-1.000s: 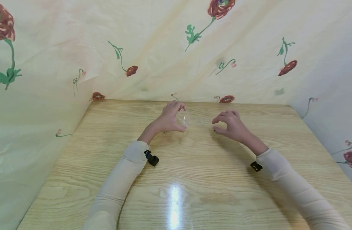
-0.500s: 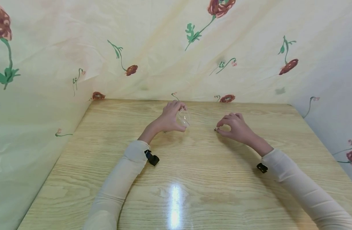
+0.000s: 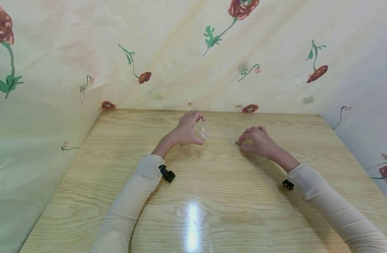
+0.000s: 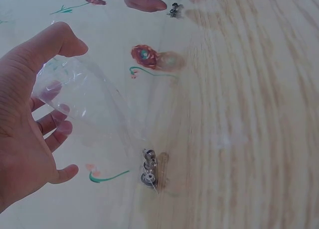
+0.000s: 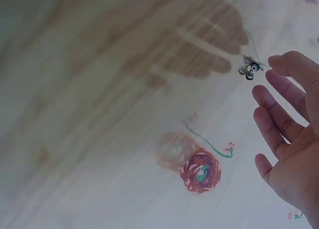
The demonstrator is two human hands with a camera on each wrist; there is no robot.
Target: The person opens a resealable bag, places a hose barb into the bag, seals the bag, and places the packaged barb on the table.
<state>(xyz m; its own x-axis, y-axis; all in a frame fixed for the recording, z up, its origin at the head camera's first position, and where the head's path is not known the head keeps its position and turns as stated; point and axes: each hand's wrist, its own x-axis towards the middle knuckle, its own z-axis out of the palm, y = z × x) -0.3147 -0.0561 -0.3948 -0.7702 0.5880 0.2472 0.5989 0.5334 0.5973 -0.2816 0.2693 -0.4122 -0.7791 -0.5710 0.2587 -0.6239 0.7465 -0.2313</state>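
Observation:
My left hand (image 3: 188, 129) holds a clear, crinkled plastic bag (image 4: 82, 84), its thumb and fingers spread in a wide curve around it. Below that hand in the left wrist view, a small silver-coloured piece of jewellery with rounded parts (image 4: 149, 168) lies on the table; in the head view only a speck of it shows by the left wrist. My right hand (image 3: 258, 141) has its thumb and index finger brought together at a second small silver-coloured piece of jewellery (image 5: 250, 67), apparently pinching its near edge. Most of this piece sticks out past the fingertips.
The light wood-grain table (image 3: 212, 189) is glossy and reflects a lamp near its front. Behind it and at both sides hangs a pale flowered sheet (image 3: 168, 52). A black camera mount sits on each wrist.
My right hand has moved slightly right and toward me, and its thumb and index finger have drawn together at the small jewellery piece. The left hand and bag have stayed put.

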